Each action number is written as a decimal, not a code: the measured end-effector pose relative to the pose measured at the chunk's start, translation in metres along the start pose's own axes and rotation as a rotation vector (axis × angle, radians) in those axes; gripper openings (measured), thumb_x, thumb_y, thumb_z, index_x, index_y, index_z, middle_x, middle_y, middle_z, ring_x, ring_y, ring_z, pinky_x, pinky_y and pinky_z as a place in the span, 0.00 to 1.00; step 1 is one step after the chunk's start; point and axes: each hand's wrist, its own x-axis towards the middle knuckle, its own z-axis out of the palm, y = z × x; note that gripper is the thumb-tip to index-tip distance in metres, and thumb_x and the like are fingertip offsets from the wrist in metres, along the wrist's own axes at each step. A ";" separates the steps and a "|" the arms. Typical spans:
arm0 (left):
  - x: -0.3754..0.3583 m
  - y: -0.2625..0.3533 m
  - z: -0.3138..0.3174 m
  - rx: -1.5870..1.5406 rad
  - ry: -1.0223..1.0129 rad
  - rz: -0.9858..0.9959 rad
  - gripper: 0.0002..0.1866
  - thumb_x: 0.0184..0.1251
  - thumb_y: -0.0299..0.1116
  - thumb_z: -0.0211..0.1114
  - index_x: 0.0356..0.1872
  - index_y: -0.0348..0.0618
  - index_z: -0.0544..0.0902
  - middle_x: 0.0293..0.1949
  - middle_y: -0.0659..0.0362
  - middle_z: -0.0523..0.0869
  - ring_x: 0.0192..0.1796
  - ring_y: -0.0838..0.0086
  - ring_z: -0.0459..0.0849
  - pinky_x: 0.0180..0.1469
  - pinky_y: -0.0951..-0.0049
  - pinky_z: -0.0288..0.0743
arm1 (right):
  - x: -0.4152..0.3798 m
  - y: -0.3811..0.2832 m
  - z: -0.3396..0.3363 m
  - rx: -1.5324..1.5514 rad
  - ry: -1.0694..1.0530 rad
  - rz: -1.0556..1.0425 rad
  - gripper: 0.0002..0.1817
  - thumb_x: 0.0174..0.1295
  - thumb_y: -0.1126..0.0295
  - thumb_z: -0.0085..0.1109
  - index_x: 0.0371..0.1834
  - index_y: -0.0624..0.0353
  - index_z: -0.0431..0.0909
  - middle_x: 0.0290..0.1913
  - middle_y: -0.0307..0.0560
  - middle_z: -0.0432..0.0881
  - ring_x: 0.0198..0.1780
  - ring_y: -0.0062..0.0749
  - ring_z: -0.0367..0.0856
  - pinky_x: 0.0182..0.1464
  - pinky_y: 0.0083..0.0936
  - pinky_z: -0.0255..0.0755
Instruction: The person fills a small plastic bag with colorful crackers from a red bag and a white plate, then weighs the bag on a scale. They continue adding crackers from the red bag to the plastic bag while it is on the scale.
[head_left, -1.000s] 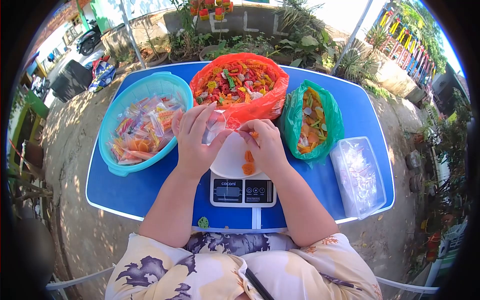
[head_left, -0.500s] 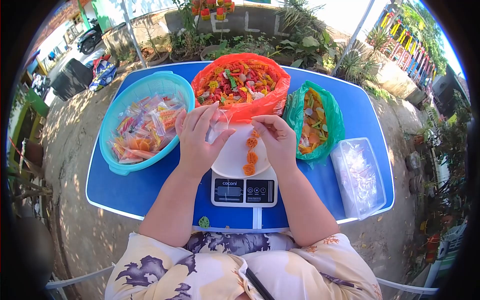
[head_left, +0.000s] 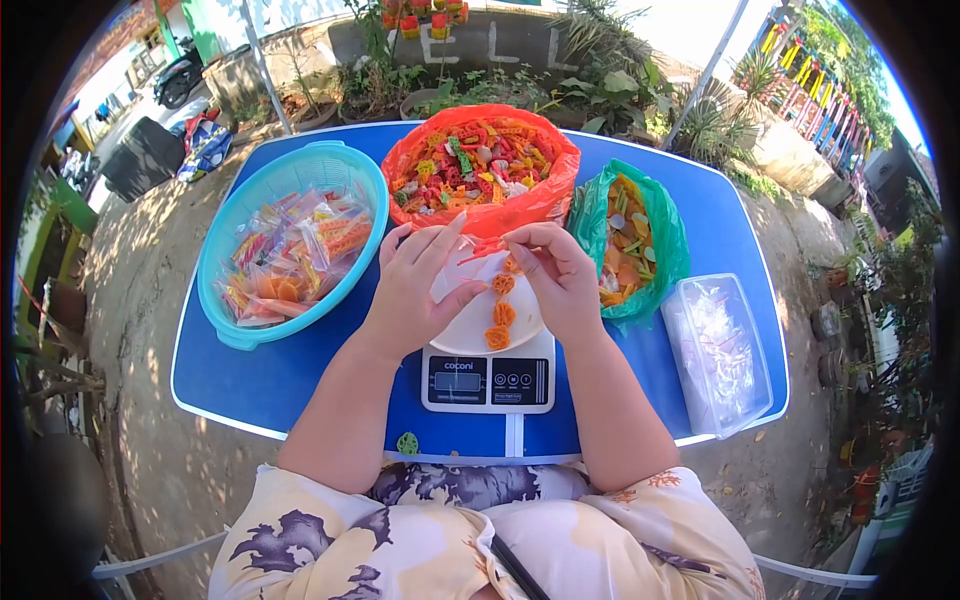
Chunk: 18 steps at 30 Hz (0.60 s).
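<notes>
A small clear plastic bag is held between my two hands above a white plate. My left hand has its fingers round the bag's left side. The fingertips of my right hand pinch together at the bag's right edge, above several orange crackers lying in a line on the plate. Under the plate stands a white kitchen scale. Behind my hands is a red bag full of coloured crackers.
A light-blue basket of filled packets stands left. At right are a green bag of crackers and a clear box of plastic bags. A green cracker lies near the blue table's front edge.
My left hand has shifted slightly right, closer to my right hand. The clear bag between them has moved right and changed shape.
</notes>
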 end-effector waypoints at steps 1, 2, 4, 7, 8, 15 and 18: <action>-0.001 0.001 0.000 0.009 -0.018 0.019 0.39 0.64 0.47 0.73 0.74 0.41 0.72 0.55 0.54 0.85 0.61 0.61 0.80 0.73 0.53 0.59 | 0.000 0.000 0.000 -0.019 -0.007 -0.021 0.09 0.71 0.80 0.60 0.51 0.62 0.82 0.48 0.39 0.83 0.48 0.21 0.82 0.49 0.19 0.77; -0.001 0.001 0.001 0.005 -0.028 0.025 0.39 0.65 0.47 0.73 0.74 0.40 0.72 0.55 0.54 0.84 0.62 0.61 0.80 0.73 0.54 0.59 | 0.001 0.001 0.000 -0.038 -0.014 -0.043 0.09 0.71 0.81 0.60 0.51 0.62 0.83 0.48 0.40 0.83 0.48 0.21 0.82 0.48 0.19 0.77; -0.002 0.002 0.002 0.000 -0.048 0.035 0.39 0.65 0.47 0.72 0.74 0.40 0.71 0.55 0.53 0.84 0.62 0.60 0.80 0.73 0.54 0.59 | 0.000 0.000 0.002 -0.051 -0.017 -0.042 0.08 0.71 0.81 0.61 0.50 0.61 0.84 0.48 0.40 0.84 0.48 0.20 0.82 0.47 0.18 0.76; -0.002 0.001 0.006 -0.017 -0.020 0.009 0.39 0.66 0.46 0.72 0.75 0.40 0.71 0.55 0.52 0.84 0.61 0.59 0.79 0.73 0.55 0.60 | -0.002 -0.002 0.007 0.003 -0.010 -0.020 0.08 0.70 0.81 0.61 0.49 0.61 0.85 0.48 0.39 0.85 0.47 0.20 0.82 0.45 0.17 0.74; -0.002 0.001 0.006 -0.031 -0.012 0.006 0.39 0.66 0.46 0.72 0.75 0.40 0.71 0.55 0.52 0.84 0.61 0.59 0.79 0.72 0.55 0.60 | -0.002 -0.003 0.008 0.033 -0.006 -0.008 0.08 0.70 0.81 0.61 0.49 0.60 0.85 0.47 0.39 0.85 0.46 0.19 0.81 0.45 0.17 0.74; -0.002 0.004 0.006 -0.056 0.016 0.016 0.40 0.66 0.48 0.72 0.74 0.38 0.70 0.55 0.54 0.84 0.60 0.61 0.80 0.72 0.54 0.60 | -0.005 -0.010 0.012 -0.131 -0.020 0.076 0.08 0.67 0.78 0.66 0.48 0.58 0.86 0.44 0.36 0.86 0.41 0.19 0.79 0.44 0.20 0.74; -0.002 0.005 0.006 -0.034 0.043 0.044 0.40 0.66 0.49 0.72 0.74 0.37 0.70 0.54 0.55 0.84 0.59 0.63 0.80 0.72 0.53 0.60 | -0.006 -0.003 0.013 -0.244 -0.022 -0.056 0.07 0.66 0.76 0.68 0.46 0.56 0.88 0.44 0.37 0.86 0.44 0.24 0.79 0.47 0.25 0.74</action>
